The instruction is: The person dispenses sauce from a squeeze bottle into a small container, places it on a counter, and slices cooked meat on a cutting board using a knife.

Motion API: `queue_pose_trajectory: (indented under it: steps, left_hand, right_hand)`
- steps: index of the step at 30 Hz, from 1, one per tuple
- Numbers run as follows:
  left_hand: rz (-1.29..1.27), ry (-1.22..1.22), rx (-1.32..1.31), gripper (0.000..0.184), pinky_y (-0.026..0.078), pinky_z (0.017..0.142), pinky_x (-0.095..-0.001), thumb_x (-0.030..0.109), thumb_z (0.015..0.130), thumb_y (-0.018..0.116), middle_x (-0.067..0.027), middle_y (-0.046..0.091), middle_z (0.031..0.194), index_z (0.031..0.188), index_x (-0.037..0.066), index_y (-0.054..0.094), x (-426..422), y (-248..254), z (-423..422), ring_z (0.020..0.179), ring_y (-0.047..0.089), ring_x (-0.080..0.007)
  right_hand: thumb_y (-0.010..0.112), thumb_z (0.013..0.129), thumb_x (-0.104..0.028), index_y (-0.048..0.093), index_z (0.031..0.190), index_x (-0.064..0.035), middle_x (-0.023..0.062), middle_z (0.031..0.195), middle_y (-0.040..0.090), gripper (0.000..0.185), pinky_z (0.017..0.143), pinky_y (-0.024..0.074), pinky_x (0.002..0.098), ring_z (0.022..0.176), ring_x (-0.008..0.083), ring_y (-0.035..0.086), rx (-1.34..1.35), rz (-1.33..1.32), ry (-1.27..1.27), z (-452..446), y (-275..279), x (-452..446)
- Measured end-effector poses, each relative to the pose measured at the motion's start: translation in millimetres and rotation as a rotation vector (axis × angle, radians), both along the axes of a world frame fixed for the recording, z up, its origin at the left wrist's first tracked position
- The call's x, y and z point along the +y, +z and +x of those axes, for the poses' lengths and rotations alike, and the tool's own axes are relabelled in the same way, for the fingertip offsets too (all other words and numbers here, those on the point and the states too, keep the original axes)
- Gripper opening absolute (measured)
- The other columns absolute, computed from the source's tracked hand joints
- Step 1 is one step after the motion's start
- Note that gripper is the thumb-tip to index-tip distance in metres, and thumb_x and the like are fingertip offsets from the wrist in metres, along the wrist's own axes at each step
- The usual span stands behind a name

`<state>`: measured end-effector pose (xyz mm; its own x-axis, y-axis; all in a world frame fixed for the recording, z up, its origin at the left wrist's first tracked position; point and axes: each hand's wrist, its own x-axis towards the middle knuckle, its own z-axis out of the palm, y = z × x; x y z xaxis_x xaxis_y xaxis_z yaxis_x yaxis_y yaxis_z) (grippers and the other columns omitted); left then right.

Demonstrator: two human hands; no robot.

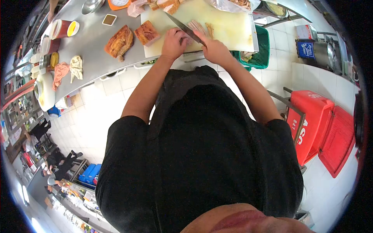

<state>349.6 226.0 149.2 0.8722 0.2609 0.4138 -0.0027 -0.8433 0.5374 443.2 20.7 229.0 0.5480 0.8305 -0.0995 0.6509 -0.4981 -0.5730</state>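
My right hand (215, 50) is wrapped round the handle of a knife (182, 25), whose long blade points up and left over the cutting board (229, 23). Beside the blade, my left hand (173, 43) has its fingers curled on a small pale pink piece of meat (188, 40), mostly hidden by the hand. Thin meat slices (196, 26) lie just beyond the blade, with a brownish strip (210, 30) next to them. A browned slab of roast meat (147, 33) rests on the board's left edge. Another browned piece (119, 42) lies on the steel table to the left.
More roast meat chunks (169, 6) sit at the back, near an orange scale (118, 4). A sauce dish (109, 19), tubs (59, 29) and cloths (76, 68) stand left. A green bin (263, 50) is below the board's right end; a red bin (309, 124) stands farther right.
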Motion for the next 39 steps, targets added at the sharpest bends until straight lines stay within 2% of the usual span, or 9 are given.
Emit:
queue_pose_trajectory:
  steps: [2, 5, 8, 13, 17, 23, 29, 34, 39]
  left_hand:
    - [-0.029, 0.003, -0.007, 0.025, 0.047, 0.099, -0.0466, 0.017, 0.08, 0.077, -0.0133, 0.061, 0.111, 0.103, 0.008, 0.07, -2, 1, -3, 0.112, 0.056, -0.0366]
    - [-0.063, 0.064, -0.012, 0.024, 0.047, 0.1, -0.0464, 0.017, 0.081, 0.078, -0.013, 0.061, 0.112, 0.102, 0.009, 0.07, -6, 2, -6, 0.113, 0.056, -0.0364]
    - [-0.064, 0.059, -0.013, 0.022, 0.047, 0.101, -0.0465, 0.016, 0.08, 0.078, -0.0127, 0.061, 0.112, 0.1, 0.009, 0.07, -6, 2, -6, 0.113, 0.056, -0.0363]
    - [-0.024, 0.042, -0.032, 0.02, 0.047, 0.099, -0.0466, 0.014, 0.08, 0.078, -0.0122, 0.062, 0.112, 0.097, 0.009, 0.071, -4, 3, -8, 0.111, 0.057, -0.0357]
    - [-0.031, -0.003, -0.046, 0.02, 0.048, 0.098, -0.0465, 0.014, 0.079, 0.078, -0.0124, 0.063, 0.111, 0.097, 0.008, 0.07, 1, 0, -1, 0.109, 0.058, -0.0353]
    - [-0.018, 0.02, -0.035, 0.025, 0.048, 0.098, -0.0461, 0.015, 0.079, 0.078, -0.0137, 0.063, 0.111, 0.101, 0.006, 0.069, -4, 6, -6, 0.11, 0.058, -0.0364]
    - [-0.083, 0.094, -0.046, 0.029, 0.048, 0.1, -0.0466, 0.015, 0.079, 0.078, -0.0163, 0.063, 0.116, 0.105, 0.005, 0.069, -8, 5, -12, 0.112, 0.058, -0.0381]
    - [-0.031, 0.062, -0.036, 0.026, 0.048, 0.098, -0.0475, 0.01, 0.077, 0.076, -0.0153, 0.061, 0.113, 0.102, 0.007, 0.067, -5, 7, -11, 0.109, 0.057, -0.0385]
    - [-0.038, 0.033, -0.063, 0.024, 0.048, 0.098, -0.0475, 0.009, 0.077, 0.075, -0.0145, 0.062, 0.111, 0.1, 0.006, 0.067, -2, 0, -7, 0.109, 0.058, -0.0377]
  right_hand:
    - [0.055, 0.095, -0.013, 0.029, 0.161, -0.0364, 0.0277, 0.087, 0.07, 0.075, 0.076, 0.0538, 0.0584, 0.078, 0.0479, 0.068, -0.074, 0.141, 0.019, 3, 1, 1]
    - [0.056, 0.096, -0.013, 0.029, 0.161, -0.036, 0.0274, 0.087, 0.07, 0.074, 0.075, 0.0544, 0.0576, 0.078, 0.0473, 0.068, -0.03, -0.039, -0.007, -6, 30, -7]
    - [0.055, 0.091, -0.009, 0.033, 0.16, -0.0286, 0.0243, 0.084, 0.071, 0.075, 0.071, 0.0571, 0.0558, 0.077, 0.0432, 0.071, -0.099, -0.163, 0.083, -16, 39, -17]
    - [0.055, 0.089, -0.006, 0.032, 0.16, -0.0284, 0.0233, 0.081, 0.071, 0.078, 0.069, 0.0571, 0.0553, 0.075, 0.0422, 0.071, -0.115, -0.176, 0.114, -22, 51, -17]
    - [0.056, 0.095, -0.01, 0.026, 0.162, -0.0352, 0.0255, 0.08, 0.07, 0.077, 0.073, 0.0541, 0.057, 0.077, 0.0456, 0.069, -0.031, -0.201, 0.091, -20, 39, -12]
    - [0.056, 0.096, -0.013, 0.028, 0.161, -0.0355, 0.0283, 0.081, 0.068, 0.075, 0.074, 0.0531, 0.0583, 0.078, 0.0483, 0.068, 0.002, -0.055, -0.004, -6, -5, 4]
    - [0.055, 0.094, -0.012, 0.028, 0.161, -0.0334, 0.0247, 0.082, 0.07, 0.075, 0.071, 0.0563, 0.056, 0.077, 0.0431, 0.071, -0.085, -0.085, 0.025, -14, 18, -14]
    - [0.057, 0.096, -0.013, 0.027, 0.162, -0.0339, 0.025, 0.079, 0.069, 0.075, 0.07, 0.0545, 0.0567, 0.073, 0.0457, 0.068, -0.083, -0.202, 0.098, -23, 46, -18]
    - [0.056, 0.095, -0.01, 0.027, 0.162, -0.0333, 0.0257, 0.079, 0.069, 0.077, 0.069, 0.0542, 0.0569, 0.072, 0.0457, 0.068, -0.065, -0.192, 0.091, -24, 35, -13]
